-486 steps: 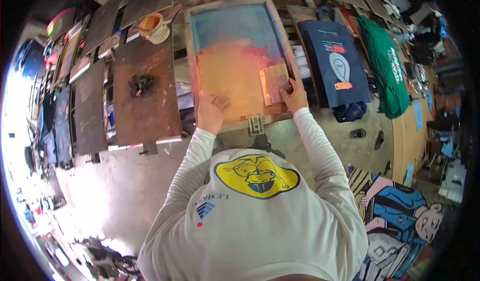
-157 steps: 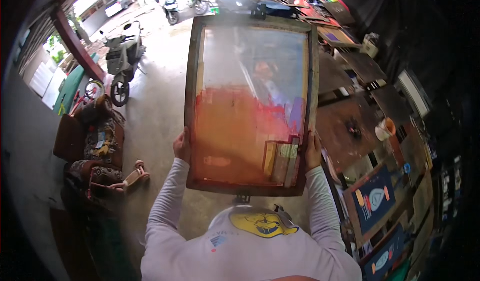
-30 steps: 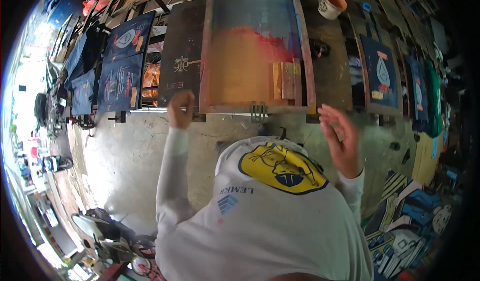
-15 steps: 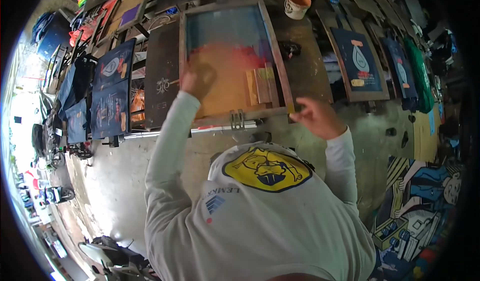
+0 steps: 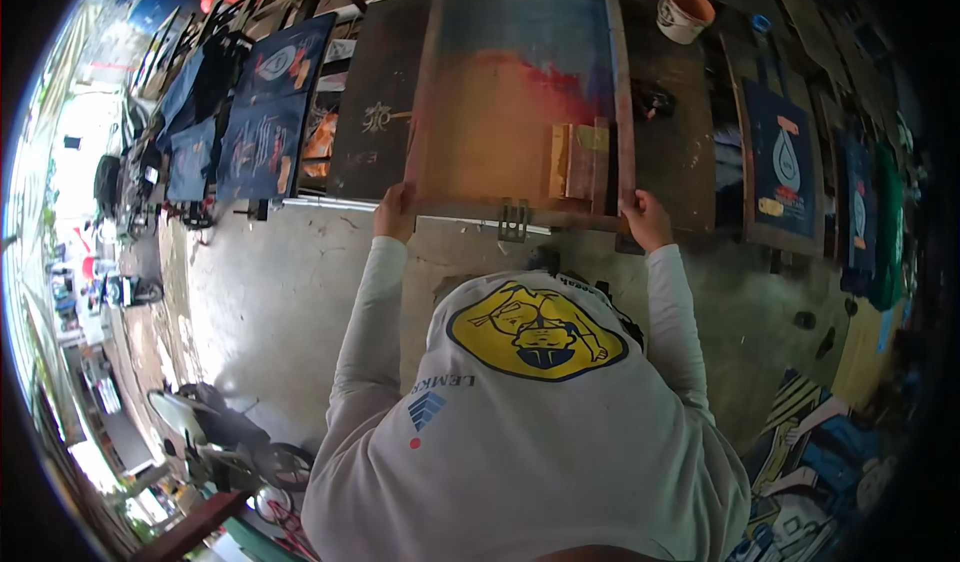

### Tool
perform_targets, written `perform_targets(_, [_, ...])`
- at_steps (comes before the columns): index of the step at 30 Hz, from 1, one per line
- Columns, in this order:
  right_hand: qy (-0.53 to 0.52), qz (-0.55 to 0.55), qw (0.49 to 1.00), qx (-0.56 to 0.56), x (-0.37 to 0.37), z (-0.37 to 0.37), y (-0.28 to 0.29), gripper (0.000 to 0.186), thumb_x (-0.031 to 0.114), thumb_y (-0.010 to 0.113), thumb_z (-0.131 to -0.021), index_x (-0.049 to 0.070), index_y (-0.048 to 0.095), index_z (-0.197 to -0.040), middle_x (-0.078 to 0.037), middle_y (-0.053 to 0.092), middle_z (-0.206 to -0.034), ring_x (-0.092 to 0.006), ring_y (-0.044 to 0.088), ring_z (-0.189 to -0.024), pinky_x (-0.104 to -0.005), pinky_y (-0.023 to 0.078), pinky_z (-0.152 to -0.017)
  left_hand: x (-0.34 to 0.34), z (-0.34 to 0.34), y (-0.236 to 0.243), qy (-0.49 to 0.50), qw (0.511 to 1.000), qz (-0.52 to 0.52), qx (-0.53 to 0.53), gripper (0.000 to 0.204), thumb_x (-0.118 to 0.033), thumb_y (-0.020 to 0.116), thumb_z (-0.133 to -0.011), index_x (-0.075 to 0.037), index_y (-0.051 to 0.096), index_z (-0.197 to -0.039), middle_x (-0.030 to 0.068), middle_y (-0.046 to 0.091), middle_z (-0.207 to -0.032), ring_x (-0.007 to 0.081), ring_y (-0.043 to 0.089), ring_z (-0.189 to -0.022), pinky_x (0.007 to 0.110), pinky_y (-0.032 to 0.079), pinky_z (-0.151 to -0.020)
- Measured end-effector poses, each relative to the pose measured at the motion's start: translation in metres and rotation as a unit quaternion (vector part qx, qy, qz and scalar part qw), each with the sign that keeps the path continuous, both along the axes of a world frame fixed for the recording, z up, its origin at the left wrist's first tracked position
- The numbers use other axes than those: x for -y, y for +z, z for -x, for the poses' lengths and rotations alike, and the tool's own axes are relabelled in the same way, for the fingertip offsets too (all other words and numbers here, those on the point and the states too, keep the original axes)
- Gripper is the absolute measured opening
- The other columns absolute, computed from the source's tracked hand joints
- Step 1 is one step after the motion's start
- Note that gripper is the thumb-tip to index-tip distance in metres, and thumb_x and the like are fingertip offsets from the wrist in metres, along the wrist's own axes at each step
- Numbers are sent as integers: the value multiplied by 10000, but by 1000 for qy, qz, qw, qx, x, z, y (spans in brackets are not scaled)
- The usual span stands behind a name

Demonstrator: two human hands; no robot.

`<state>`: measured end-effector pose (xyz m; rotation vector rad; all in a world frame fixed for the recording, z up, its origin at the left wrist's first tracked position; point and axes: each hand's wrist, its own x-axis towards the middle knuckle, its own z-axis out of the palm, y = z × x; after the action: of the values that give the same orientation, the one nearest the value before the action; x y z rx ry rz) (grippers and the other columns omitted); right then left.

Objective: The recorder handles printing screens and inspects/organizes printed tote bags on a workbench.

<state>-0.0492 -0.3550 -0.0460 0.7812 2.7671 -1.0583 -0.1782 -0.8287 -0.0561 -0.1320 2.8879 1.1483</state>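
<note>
A wooden-framed screen point(image 5: 623, 82) lies on the bench in front of me, its mesh point(image 5: 480, 152) stained blue, red and orange, with taped patches point(image 5: 578, 160) at the lower right and a metal fitting point(image 5: 513, 220) on its near edge. My left hand point(image 5: 396, 212) is closed on the frame's near left corner. At the near right corner, my right hand point(image 5: 648, 220) has its fingers round the frame's side. Brown boards point(image 5: 370, 72) show beside the screen.
Dark printed bags lie on boards at left point(image 5: 260, 152) and right point(image 5: 780, 157). An orange-stained bucket point(image 5: 683, 14) stands at back right, green fabric point(image 5: 888, 212) at far right. A painted panel point(image 5: 800, 462) is at lower right, a parked scooter point(image 5: 200, 422) at lower left.
A second ago both hands were off the frame. My left hand went over the mesh and came back to the near left corner; both hands now grip the near corners.
</note>
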Motion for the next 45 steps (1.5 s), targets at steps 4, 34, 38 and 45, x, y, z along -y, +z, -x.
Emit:
perform_targets(4, [30, -83, 995, -54, 1, 2, -25, 606, 491, 668, -860, 21, 603, -1237, -191, 677, -1107, -355, 654, -1014, -419, 517, -863, -1, 6, -16, 43, 998, 39, -8, 275, -322, 628, -916, -115, 655, -1096, 177, 701, -947, 369, 671, -924, 424, 527, -786])
perform_targets(34, [-156, 200, 954, -158, 148, -69, 61, 441, 280, 697, -915, 58, 581, -1277, -83, 660, -1185, -164, 641, -990, -270, 519, -833, -64, -29, 63, -179, 748, -595, 234, 463, -326, 520, -1015, -14, 481, -1355, 143, 526, -1381, 274, 546, -1245, 382, 448, -1048])
perform_targets(38, [-119, 132, 969, -173, 153, -97, 67, 415, 220, 671, -927, 42, 564, -1286, -59, 668, -1188, -128, 649, -945, -281, 510, -796, -95, -35, 52, -286, 746, -545, 255, 459, -73, 633, -910, 0, 487, -1339, 120, 561, -1319, 234, 567, -1220, 336, 488, -991])
perform_targets(45, [-259, 261, 898, -243, 127, -196, 78, 398, 243, 617, -961, 53, 552, -1305, -71, 663, -1206, -151, 660, -977, -289, 516, -812, -173, -70, 88, -378, 674, -530, 350, 594, 58, 682, -767, 20, 487, -1327, 118, 562, -1283, 263, 594, -1166, 317, 503, -931])
